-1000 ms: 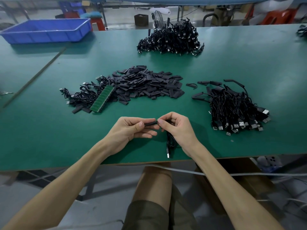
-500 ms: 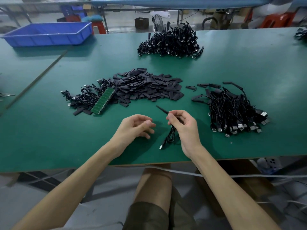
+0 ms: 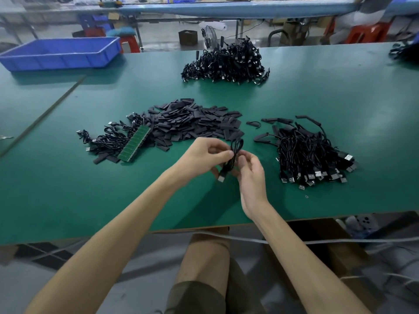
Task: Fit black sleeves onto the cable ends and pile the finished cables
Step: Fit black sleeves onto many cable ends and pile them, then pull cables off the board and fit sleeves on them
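Head view, taken from above and behind: my left hand (image 3: 207, 158) and right hand (image 3: 252, 177) are together at centre frame, both closed on one coiled black cable (image 3: 226, 168). The left thumb and fingers pinch the bundle near its middle; the right fingers curl round it from the other side. The bundle's long axis runs steeply, with the loop at the upper right and the metal plug (image 3: 221, 178) hanging at the lower left, clear of the table. Whether a sleeve is seated on this cable cannot be determined, because the fingers cover that end. The pile of sleeved cables (image 3: 310, 155) lies to the right of the hands at about the same height in the frame. The right hand is the nearer one, so I judge that a release there calls for a short sideways carry by that hand. The heap of loose black sleeves (image 3: 192, 123) sits just above the hands, and the left hand is the closer of the two. Left of that heap lie a small cluster of cables (image 3: 106, 141) and a green strip (image 3: 135, 145). A larger cable pile (image 3: 226, 63) stands at upper centre. All of this rests on a green table (image 3: 68, 189), with a blue tray (image 3: 61, 53) at upper left. Orange stools (image 3: 367, 32) and a second bench are beyond, across the top of the frame.
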